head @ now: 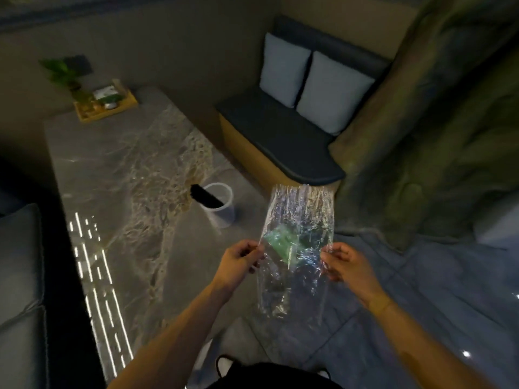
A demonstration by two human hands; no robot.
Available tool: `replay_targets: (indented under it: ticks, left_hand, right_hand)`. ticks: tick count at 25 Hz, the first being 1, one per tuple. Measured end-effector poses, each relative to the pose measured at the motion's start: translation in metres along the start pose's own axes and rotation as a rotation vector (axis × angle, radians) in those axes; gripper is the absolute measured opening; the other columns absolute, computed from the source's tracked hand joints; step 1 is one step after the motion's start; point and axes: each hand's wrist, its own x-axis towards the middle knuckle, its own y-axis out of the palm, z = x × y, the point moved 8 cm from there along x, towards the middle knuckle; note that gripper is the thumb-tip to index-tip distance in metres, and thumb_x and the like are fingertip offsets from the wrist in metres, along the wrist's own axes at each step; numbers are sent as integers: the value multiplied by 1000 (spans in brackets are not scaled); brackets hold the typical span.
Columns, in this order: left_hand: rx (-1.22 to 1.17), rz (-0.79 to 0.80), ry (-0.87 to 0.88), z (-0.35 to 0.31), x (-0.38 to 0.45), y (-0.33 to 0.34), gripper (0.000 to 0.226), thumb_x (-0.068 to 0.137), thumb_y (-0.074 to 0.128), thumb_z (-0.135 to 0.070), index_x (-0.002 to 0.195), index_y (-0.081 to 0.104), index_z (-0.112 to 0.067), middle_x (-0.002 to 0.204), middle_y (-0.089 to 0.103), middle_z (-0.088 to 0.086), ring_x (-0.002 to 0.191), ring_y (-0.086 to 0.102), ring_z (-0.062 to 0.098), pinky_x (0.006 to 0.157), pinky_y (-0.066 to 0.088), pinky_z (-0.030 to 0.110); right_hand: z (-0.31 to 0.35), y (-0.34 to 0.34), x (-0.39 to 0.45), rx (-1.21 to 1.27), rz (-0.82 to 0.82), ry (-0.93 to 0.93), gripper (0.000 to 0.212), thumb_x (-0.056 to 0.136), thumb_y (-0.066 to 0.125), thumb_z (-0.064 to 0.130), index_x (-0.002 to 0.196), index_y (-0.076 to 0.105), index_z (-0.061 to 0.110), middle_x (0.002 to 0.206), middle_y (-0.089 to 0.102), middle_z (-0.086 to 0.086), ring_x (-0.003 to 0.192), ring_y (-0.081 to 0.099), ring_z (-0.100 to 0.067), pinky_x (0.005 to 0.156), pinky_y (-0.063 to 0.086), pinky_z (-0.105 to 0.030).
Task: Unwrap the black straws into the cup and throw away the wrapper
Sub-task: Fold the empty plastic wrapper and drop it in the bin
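Observation:
A clear crinkled plastic wrapper (299, 220) with a green label hangs spread between my hands, past the table's right edge and above the floor. My left hand (238, 262) pinches its left edge. My right hand (344, 263) pinches its right edge. The wrapper looks empty. A bundle of black straws (205, 196) leans inside a clear plastic cup (222, 211) that stands near the right edge of the marble table (118, 169), a little left of and beyond the wrapper.
A wooden tray (105, 103) with a small plant and jars sits at the table's far corner. A dark bench (280, 136) with two pale cushions stands beyond. A rock-like wall (435, 122) rises at right. A grey sofa cushion (19, 262) lies at left.

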Motion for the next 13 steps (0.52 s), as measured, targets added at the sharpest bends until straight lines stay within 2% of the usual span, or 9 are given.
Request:
replay_targets:
  ticks: [3,5,8,13]
  left_hand:
    - [30,90,39,-20,4,69,3,89,67,-13,86,69,-12,74,67,4,58,59,8,56,48,21]
    - [67,144,73,-31,6,113,8,88,68,-10,82,68,-14,69,67,0,56,59,5,53,48,19]
    - [129,212,93,-43,10,176,7,87,68,-8,82,67,-11,67,63,0,52,57,2,50,47,15]
    - [258,351,112,-54,23,269,4,88,69,-11,85,66,-8,67,62,0,50,56,-5,51,46,10]
  right_hand:
    - [-11,-71,-11,36,-86,-1,13,88,68,14,100,66,10,85,73,-9,57,68,-9,54,55,-21]
    - [-18,-115,-19,70,-140,-5,12,86,70,15,97,67,12,83,74,-5,57,69,-10,56,57,-24]
    - [-30,-176,-33,114,-222,2,10,86,70,17,94,67,14,81,75,-1,56,70,-10,54,57,-22]
    - [-55,-256,-55,167,-371,27,12,87,68,19,96,67,12,83,73,-13,66,70,-19,58,55,-25]
